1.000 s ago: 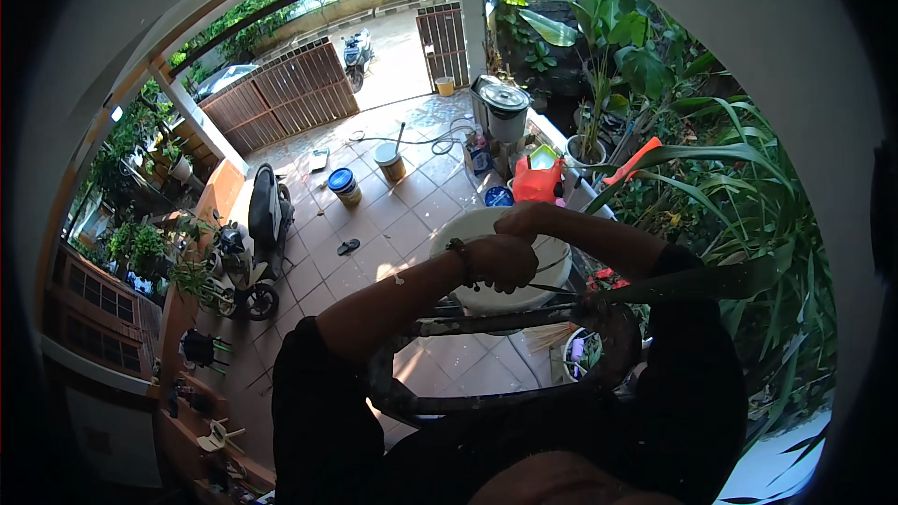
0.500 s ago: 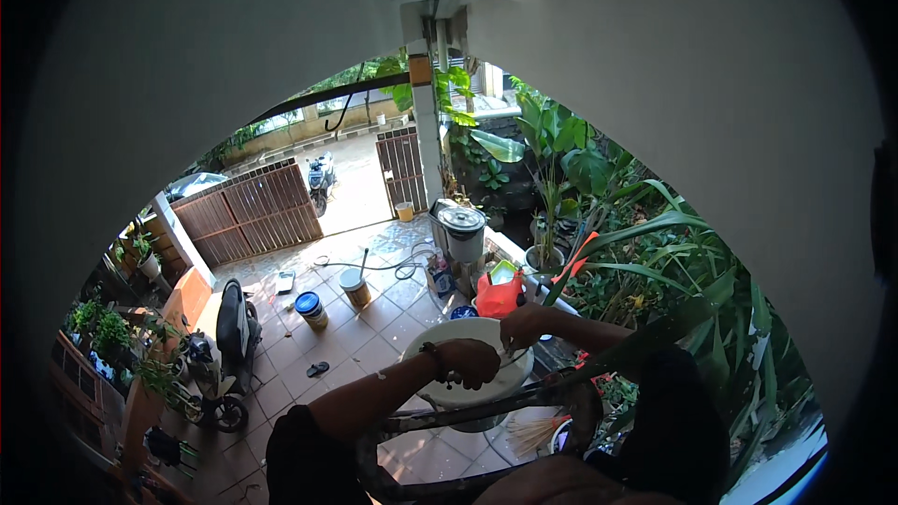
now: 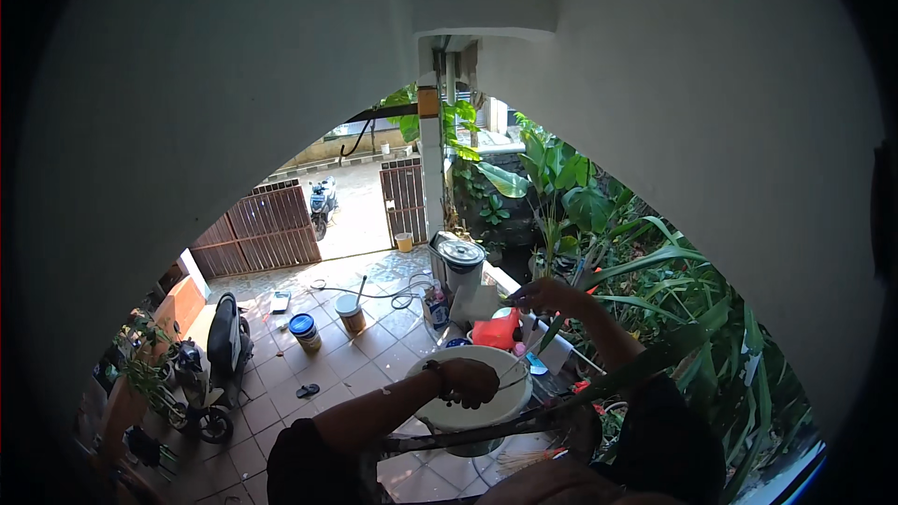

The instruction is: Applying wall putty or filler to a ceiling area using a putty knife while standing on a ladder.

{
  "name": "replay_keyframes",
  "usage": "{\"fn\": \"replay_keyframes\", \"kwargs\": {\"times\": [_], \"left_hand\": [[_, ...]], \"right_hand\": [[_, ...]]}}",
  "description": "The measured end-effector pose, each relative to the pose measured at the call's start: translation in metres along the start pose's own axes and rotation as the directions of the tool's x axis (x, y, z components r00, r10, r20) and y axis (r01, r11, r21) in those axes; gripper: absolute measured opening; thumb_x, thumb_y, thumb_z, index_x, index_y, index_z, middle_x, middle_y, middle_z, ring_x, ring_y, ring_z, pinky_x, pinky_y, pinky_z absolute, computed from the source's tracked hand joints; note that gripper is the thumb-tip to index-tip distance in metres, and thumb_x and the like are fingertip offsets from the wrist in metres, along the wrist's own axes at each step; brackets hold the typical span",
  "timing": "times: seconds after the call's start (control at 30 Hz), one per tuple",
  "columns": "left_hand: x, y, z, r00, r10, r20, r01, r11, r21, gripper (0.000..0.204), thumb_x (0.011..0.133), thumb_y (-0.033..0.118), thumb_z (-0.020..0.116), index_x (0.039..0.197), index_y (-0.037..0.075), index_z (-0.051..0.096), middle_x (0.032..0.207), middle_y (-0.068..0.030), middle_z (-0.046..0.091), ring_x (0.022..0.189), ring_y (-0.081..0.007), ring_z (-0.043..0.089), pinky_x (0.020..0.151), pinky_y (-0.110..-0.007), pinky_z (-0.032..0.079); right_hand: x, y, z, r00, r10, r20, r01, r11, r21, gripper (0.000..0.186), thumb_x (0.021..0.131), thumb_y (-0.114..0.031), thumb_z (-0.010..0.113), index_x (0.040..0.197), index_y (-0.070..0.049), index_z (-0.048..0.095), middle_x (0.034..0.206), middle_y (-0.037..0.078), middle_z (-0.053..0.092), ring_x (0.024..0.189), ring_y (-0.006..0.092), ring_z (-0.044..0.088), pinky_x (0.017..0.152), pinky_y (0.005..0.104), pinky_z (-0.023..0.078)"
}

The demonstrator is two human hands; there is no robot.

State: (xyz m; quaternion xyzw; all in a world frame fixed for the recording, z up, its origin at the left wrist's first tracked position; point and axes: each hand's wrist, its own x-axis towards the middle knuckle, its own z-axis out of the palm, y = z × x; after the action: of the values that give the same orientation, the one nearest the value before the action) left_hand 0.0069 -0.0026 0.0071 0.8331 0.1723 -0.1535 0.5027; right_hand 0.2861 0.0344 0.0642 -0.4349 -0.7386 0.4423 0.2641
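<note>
My left hand (image 3: 470, 383) is closed over a wide white bucket (image 3: 486, 414), around a thin light tool (image 3: 513, 379) whose tip reaches across the bucket's opening. What kind of tool it is, I cannot make out. Raised above the bucket's far right side, my right hand (image 3: 541, 295) grips a broad, pale flat scraper (image 3: 479, 303); its blade points left and its handle is mostly hidden by my fingers. The bucket's inside looks whitish. A dark, paint-spotted rail (image 3: 449, 435) crosses in front of the bucket, close to my body.
Beyond the bucket lie a red bag (image 3: 496, 332) and a lidded grey bin (image 3: 460, 266). On the tiles stand a blue-lidded pail (image 3: 305, 332) and another pail (image 3: 349, 313) with a stick. A parked scooter (image 3: 224, 346) is left; long leaves (image 3: 673, 346) crowd my right.
My right hand has risen from the bucket's rim, with the pale scraper now showing to its left. My left hand stays over the bucket. The view has tilted upward, showing more ceiling.
</note>
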Motion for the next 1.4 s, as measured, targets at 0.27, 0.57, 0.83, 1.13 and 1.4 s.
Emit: {"fn": "replay_keyframes", "kwargs": {"times": [0.27, 0.57, 0.83, 1.13, 1.4], "left_hand": [[0.013, -0.029, 0.003, 0.997, 0.065, -0.031, -0.071, 0.944, -0.324, 0.006, 0.079, 0.011, 0.058, 0.083, 0.007, 0.060, 0.065, 0.0000, 0.057, 0.052, -0.0102, 0.054, 0.041, -0.026, 0.042], [0.000, -0.017, 0.014, 0.994, -0.061, -0.089, 0.049, 0.990, -0.134, 0.009, 0.084, 0.015, 0.053, 0.083, 0.008, 0.058, 0.065, 0.0010, 0.055, 0.053, -0.0069, 0.051, 0.043, -0.023, 0.038], [-0.017, 0.003, 0.017, 0.984, -0.134, -0.117, 0.108, 0.972, -0.206, 0.009, 0.085, 0.014, 0.053, 0.082, 0.007, 0.057, 0.064, 0.0014, 0.052, 0.052, -0.0066, 0.050, 0.043, -0.023, 0.037], [-0.006, -0.016, 0.008, 0.995, -0.048, -0.090, 0.012, 0.930, -0.367, 0.012, 0.088, 0.016, 0.049, 0.084, 0.006, 0.055, 0.064, 0.0007, 0.053, 0.051, -0.0073, 0.051, 0.041, -0.022, 0.037], [-0.004, -0.019, 0.012, 0.996, 0.063, -0.063, -0.083, 0.913, -0.399, 0.013, 0.088, 0.019, 0.050, 0.088, 0.007, 0.056, 0.068, 0.0015, 0.055, 0.054, -0.0052, 0.052, 0.042, -0.020, 0.038]], "right_hand": [[0.070, -0.180, -0.117, 0.792, -0.016, -0.610, 0.285, 0.894, 0.346, 0.009, 0.083, -0.014, 0.057, 0.079, -0.007, 0.054, 0.059, -0.002, 0.044, 0.042, 0.0059, 0.031, 0.038, 0.0218, 0.021], [0.191, -0.336, -0.234, 0.520, -0.275, -0.809, 0.601, 0.790, 0.117, 0.012, 0.082, -0.008, 0.053, 0.070, -0.006, 0.049, 0.061, 0.004, 0.047, 0.043, 0.0084, 0.034, 0.034, 0.0222, 0.022], [0.221, -0.382, -0.268, 0.307, -0.913, -0.268, -0.580, 0.044, -0.813, 0.004, 0.075, -0.010, 0.061, 0.073, -0.009, 0.064, 0.074, 0.006, 0.067, 0.070, 0.0221, 0.066, 0.058, 0.0363, 0.049], [0.096, -0.375, -0.203, 0.365, -0.361, -0.858, 0.699, 0.715, -0.004, 0.009, 0.080, -0.006, 0.055, 0.071, -0.003, 0.053, 0.059, 0.003, 0.046, 0.045, 0.0078, 0.035, 0.035, 0.0222, 0.023], [0.191, -0.354, -0.269, 0.489, -0.296, -0.820, 0.593, 0.803, 0.064, 0.009, 0.081, -0.010, 0.051, 0.073, -0.007, 0.053, 0.056, 0.005, 0.046, 0.040, 0.0130, 0.038, 0.036, 0.0283, 0.027]]}}
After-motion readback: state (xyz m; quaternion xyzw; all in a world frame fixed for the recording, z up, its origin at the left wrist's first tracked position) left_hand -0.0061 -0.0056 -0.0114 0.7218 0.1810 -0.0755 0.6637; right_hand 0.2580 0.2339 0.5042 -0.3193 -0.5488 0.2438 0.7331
